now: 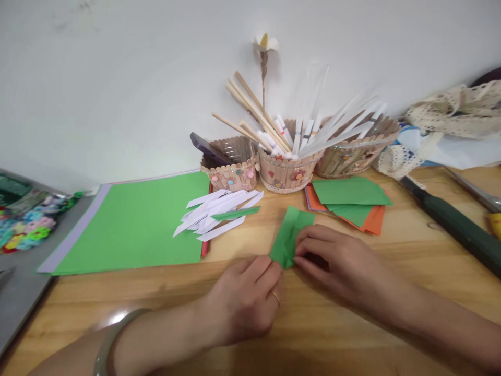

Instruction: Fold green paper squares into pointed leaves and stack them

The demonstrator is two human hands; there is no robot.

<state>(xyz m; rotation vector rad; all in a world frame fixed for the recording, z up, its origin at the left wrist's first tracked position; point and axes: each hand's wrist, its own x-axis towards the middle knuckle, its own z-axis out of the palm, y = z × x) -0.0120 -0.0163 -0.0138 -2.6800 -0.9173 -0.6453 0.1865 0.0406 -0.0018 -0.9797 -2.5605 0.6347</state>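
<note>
Count: one folded green paper, two hands, three stick baskets, one large green sheet, one heap of white strips with a single green strip lying in it, and one stack of green and orange sheets.

The folded green paper is lying flat on the wooden table, in front of the middle basket and between the two hands.

The left hand is resting on the table with its fingers drawn together, the tips touching the paper's near left corner — whether it is pinching or only pressing cannot be told. It is wearing a ring, and a bangle is sitting on the wrist.

The right hand is curling closed over the near right corner, its fingers bent and gripping the paper.

The left basket is holding a dark flat object, the middle one wooden sticks and white rolls, and the right basket long white strips.

A dark-handled tool is lying at the right, lace trim behind it. A grey tray at the left is carrying small coloured flowers. A plain white wall is standing behind the table.
</note>
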